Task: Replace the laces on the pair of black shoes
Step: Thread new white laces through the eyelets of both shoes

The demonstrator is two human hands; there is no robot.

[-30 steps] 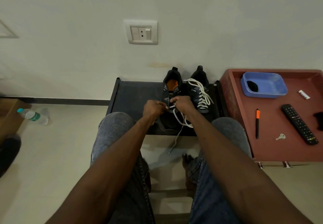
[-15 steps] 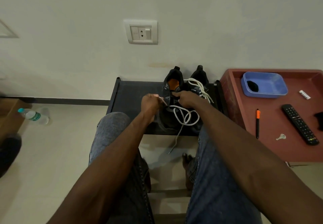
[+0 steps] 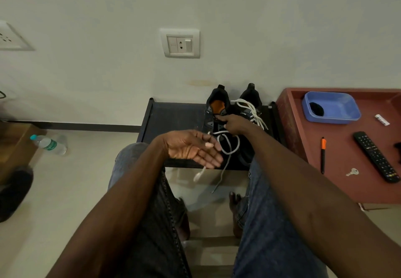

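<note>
Black shoes [image 3: 232,112] side by side at the dark rack's [image 3: 173,117] back right corner, right hand [image 3: 235,123] pinching the white lace [image 3: 230,145] over the near shoe, left hand [image 3: 193,148] spread, palm up, lace end dangling off the front edge.

Your right hand [image 3: 235,123] covers the eyelets it grips on the left shoe [image 3: 217,112]; its fingertips are hidden. Just below that grip, the white lace [image 3: 230,145] blurs behind your left hand [image 3: 193,148].

Pale wall w/ socket plate [image 3: 179,43] sitting above dark baseboard; beige tile floor [image 3: 71,182], red-brown table [image 3: 345,182] standing at right.
</note>
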